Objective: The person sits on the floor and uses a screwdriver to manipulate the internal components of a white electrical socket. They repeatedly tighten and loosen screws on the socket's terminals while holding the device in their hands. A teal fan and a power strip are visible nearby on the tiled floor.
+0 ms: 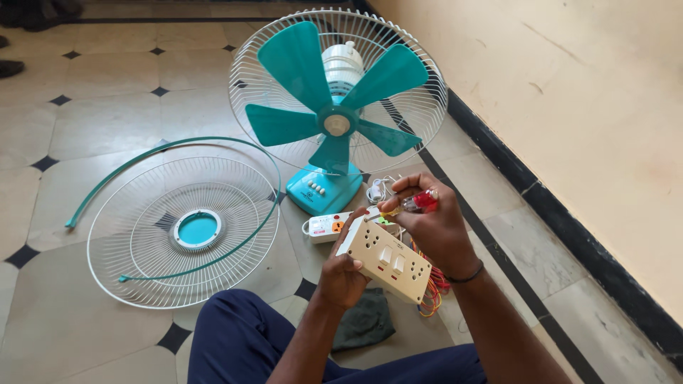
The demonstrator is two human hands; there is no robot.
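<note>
Gripping a cream switchboard before the teal fan, left hand tilts its long axis toward lower right; right hand pinches a red-handled screwdriver.

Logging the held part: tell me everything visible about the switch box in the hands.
The switch box is a cream, rectangular plastic block with two white rocker switches in the middle and round socket holes toward both ends. It is held tilted above the floor, face up. The left hand grips its near end from below; the right hand holds a red-handled screwdriver with its tip at the box's far edge. Red, yellow and orange wires hang from its underside.
</note>
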